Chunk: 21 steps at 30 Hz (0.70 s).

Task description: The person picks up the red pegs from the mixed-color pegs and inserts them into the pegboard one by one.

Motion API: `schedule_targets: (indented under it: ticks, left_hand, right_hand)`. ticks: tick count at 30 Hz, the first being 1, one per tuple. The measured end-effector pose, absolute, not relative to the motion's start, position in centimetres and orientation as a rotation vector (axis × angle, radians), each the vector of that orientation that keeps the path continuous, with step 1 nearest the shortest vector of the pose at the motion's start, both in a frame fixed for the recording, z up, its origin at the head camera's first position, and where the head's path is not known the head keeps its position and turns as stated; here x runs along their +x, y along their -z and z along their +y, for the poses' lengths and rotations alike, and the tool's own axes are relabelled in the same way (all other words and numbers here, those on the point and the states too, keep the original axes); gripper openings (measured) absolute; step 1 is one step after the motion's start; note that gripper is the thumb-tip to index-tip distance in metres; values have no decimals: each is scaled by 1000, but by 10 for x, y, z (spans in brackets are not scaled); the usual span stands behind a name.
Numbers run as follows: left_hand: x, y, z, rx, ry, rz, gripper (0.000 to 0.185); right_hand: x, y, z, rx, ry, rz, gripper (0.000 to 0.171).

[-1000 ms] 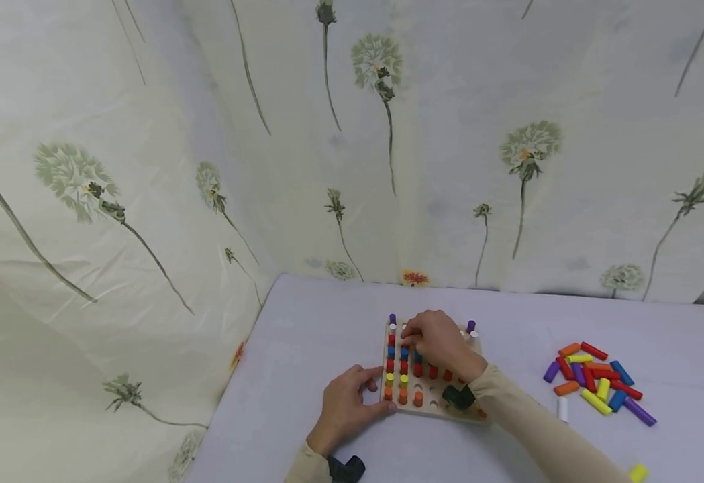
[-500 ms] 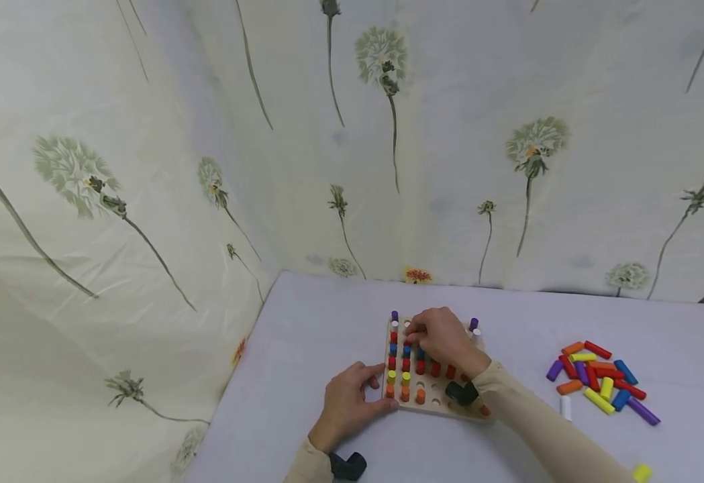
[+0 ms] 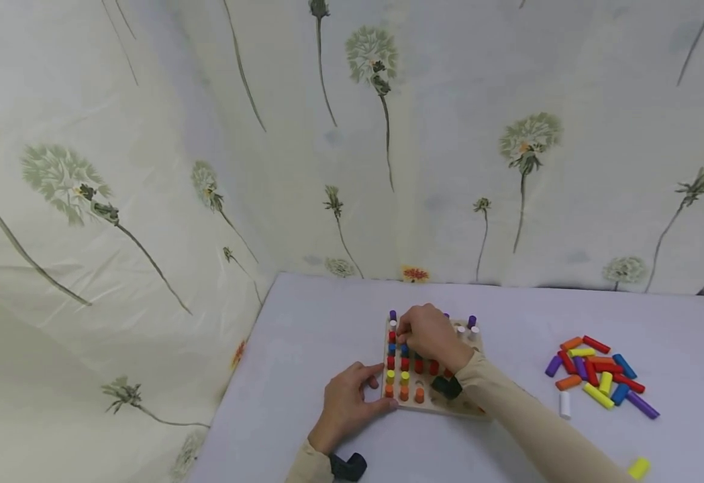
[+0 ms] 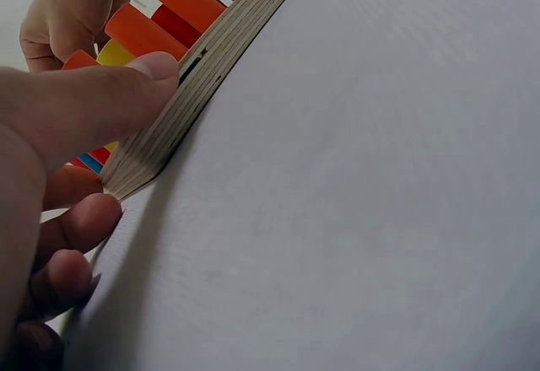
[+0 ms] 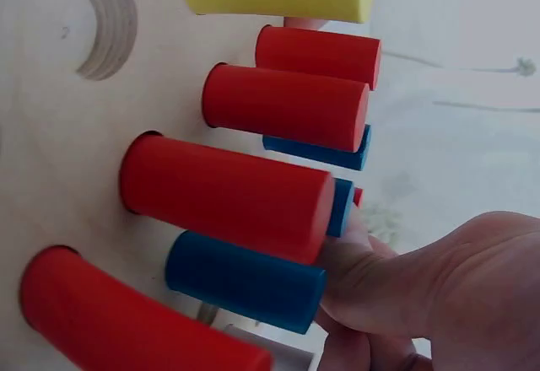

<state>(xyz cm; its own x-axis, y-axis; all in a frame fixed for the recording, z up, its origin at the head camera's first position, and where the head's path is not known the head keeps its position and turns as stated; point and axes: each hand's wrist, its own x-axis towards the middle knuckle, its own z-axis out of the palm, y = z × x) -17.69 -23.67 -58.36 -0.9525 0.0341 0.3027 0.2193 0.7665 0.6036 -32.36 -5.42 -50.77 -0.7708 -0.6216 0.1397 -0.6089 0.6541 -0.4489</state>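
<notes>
Right hand (image 3: 429, 339) pinches upright blue peg (image 5: 245, 281) on board (image 3: 430, 401).

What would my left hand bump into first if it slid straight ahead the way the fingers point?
Nothing lies between: the left hand already touches the wooden peg board, thumb pressed on its layered edge. Pushing on would probably just shove the board; the orange pegs stand right behind the edge.

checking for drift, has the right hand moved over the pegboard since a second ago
Yes. The right hand has shifted slightly left across the pegboard, toward its left-edge pegs.
</notes>
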Motion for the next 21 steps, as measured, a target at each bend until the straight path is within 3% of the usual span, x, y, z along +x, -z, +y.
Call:
schedule_targets:
  ticks: [6, 12, 21]
  left_hand:
    - [-177, 585, -233, -198, 971, -2677, 60]
    - [-180, 582, -234, -185, 991, -2686, 61]
    - [-177, 581, -231, -147, 990, -2721, 61]
  right_hand:
    - [-318, 507, -53, -1002, 705, 2879, 13]
    - [-322, 498, -52, -1154, 614, 2881, 9]
    - [-334, 470, -12, -1279, 793, 2799, 9]
